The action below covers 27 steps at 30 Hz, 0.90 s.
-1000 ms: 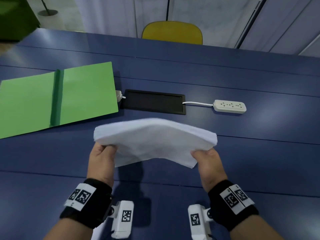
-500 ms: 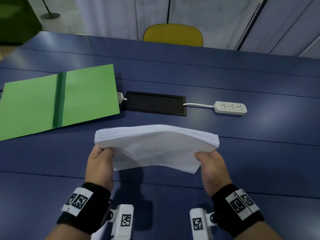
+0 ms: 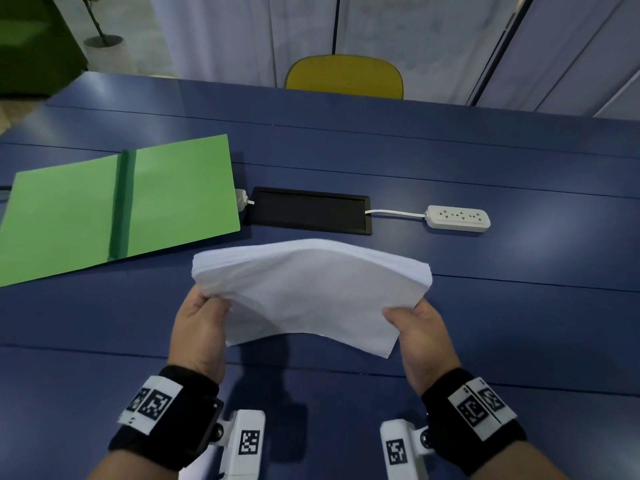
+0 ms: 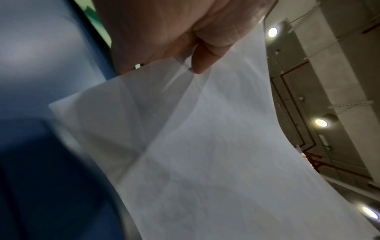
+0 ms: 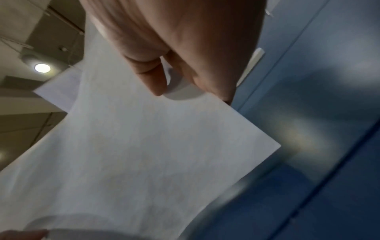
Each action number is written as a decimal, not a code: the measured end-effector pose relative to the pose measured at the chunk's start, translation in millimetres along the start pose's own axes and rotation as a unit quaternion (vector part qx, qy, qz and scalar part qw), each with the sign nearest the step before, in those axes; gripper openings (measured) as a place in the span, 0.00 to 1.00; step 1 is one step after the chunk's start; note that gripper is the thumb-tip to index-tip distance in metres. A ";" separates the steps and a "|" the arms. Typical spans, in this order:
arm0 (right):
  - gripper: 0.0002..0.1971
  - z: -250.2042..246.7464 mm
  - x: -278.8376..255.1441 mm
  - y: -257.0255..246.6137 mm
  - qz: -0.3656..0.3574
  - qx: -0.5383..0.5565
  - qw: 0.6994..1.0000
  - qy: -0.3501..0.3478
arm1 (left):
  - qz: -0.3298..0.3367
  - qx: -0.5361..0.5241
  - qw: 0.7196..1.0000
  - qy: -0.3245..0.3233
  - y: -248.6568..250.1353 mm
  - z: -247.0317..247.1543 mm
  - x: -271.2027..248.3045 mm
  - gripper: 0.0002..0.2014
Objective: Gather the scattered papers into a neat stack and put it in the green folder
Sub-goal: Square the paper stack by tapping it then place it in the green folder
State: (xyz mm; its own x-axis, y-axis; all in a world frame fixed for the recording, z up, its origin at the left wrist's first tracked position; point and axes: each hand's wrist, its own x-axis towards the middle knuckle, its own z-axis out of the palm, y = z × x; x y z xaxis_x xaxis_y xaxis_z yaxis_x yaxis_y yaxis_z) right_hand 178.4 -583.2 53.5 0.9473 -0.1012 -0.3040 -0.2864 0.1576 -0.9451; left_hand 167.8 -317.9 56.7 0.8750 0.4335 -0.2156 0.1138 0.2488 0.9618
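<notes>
**Floppy stack, two-handed grip**

Both hands, left hand (image 3: 199, 325) and right hand (image 3: 420, 329), are pinching the thin white paper stack (image 3: 311, 289) by its side edges, fingers curled, above the blue worktop (image 3: 519, 306). It's sagging, light, slippery; supporting underneath seems safer heading to the open green folder (image 3: 117, 206).

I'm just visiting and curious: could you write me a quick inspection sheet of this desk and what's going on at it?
Surface: dark blue table, seams running across.
Job's things: paper stack held above the table, bowed upward; green folder lying open, far left.
Clutter: black rectangular panel; white power strip.
Hands: left hand and right hand each grip one end of the stack.
Cables: white cable from the power strip to the panel.
Surroundings: yellow chair beyond the table; potted plant at back left.
</notes>
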 end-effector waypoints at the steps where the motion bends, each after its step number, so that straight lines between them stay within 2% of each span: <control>1: 0.19 0.3 -0.3 -5.2 -0.013 0.007 1.000 -0.002 | 0.012 -0.008 1.000 -0.005 5.2 -0.1 1.6 0.21; 5: 0.19 0.5 1.6 -16.6 -0.041 0.013 0.999 -0.023 | 0.044 -0.020 0.999 -0.014 16.6 -3.5 7.5 0.21; 9: 0.19 0.4 5.5 -0.1 0.006 -0.033 0.999 -0.013 | -0.006 0.049 0.999 -0.003 -2.6 -10.3 9.6 0.20; 14: 0.28 -6.4 11.6 -0.1 0.013 -0.014 1.000 -0.011 | -0.010 0.064 0.998 -0.004 -1.9 -11.1 15.8 0.22; 17: 0.26 -3.1 12.0 7.4 0.033 -0.026 0.999 -0.003 | -0.032 0.063 0.997 0.001 -8.3 -5.9 15.9 0.20; 21: 0.18 7.2 10.6 14.2 0.028 -0.010 0.999 0.045 | -0.048 0.033 0.997 0.057 -12.9 5.6 15.2 0.21; 23: 0.19 10.1 6.7 6.3 -0.001 0.010 0.999 0.053 | -0.034 0.014 0.996 0.079 -7.2 10.4 12.5 0.20; 27: 0.19 11.7 7.5 -6.8 -0.038 0.044 0.997 0.058 | 0.039 -0.013 0.996 0.075 8.2 17.9 4.5 0.15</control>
State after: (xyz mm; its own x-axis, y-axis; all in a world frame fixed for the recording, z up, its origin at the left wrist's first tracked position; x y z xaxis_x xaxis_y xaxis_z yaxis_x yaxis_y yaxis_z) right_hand 189.2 -573.6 59.1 0.9415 -0.2278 -0.2483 -0.1959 0.2296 -0.9534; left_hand 181.0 -329.4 66.6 0.7998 0.5772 -0.1645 0.0332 0.2312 0.9723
